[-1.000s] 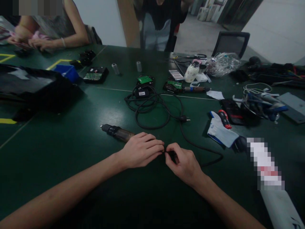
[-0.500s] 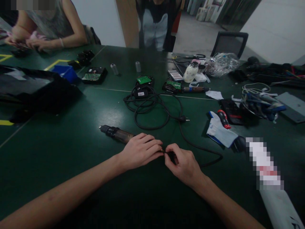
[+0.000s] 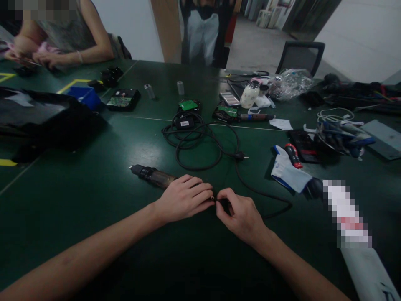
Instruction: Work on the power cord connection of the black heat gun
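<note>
An electric screwdriver [image 3: 156, 176] lies slantwise on the green table, its bit end pointing left. My left hand [image 3: 184, 198] is closed over its rear end, covering most of that half. My right hand [image 3: 239, 213] pinches the end of a black cord [image 3: 266, 194] with thumb and forefinger. The fingertips of both hands nearly meet, and a small metallic tip shows between them. Whether the cord end sits in the screwdriver cannot be made out. Behind the hands, the cord loops in a coil around a black power adapter [image 3: 184, 122] with a white label.
To the right lie a white-and-blue glove [image 3: 290, 172], a red-and-black screwdriver handle [image 3: 293, 155] and a white packet [image 3: 360, 259]. Hard drives [image 3: 123, 99], a second electric screwdriver [image 3: 257, 117] and a bottle [image 3: 249, 95] stand farther back. A black bag [image 3: 37, 117] is left; co-workers are across the table.
Both hands hold nearly the same place; the metallic tip between the fingers looks slightly shifted. The view has moved very slightly.
</note>
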Available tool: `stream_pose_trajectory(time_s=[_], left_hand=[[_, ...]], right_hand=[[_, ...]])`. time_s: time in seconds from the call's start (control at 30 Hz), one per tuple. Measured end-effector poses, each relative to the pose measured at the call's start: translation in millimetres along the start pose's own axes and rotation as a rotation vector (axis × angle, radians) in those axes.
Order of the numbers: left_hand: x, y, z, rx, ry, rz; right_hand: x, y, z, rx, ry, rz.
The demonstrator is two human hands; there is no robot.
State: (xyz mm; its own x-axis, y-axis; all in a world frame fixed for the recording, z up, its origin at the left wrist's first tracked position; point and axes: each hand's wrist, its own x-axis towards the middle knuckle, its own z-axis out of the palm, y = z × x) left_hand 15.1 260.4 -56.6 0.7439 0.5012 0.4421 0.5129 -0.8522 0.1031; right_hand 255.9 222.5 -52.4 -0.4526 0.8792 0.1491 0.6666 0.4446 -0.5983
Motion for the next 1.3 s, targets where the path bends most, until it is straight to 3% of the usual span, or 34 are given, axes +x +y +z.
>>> stream_pose_trajectory(time_s=[1.3], left_hand=[[1.2,0.6,-0.7,0.006,0.010,0.002]], right_hand=[[-0.8,-0.2,-0.3,0.028,-0.026,0.043]])
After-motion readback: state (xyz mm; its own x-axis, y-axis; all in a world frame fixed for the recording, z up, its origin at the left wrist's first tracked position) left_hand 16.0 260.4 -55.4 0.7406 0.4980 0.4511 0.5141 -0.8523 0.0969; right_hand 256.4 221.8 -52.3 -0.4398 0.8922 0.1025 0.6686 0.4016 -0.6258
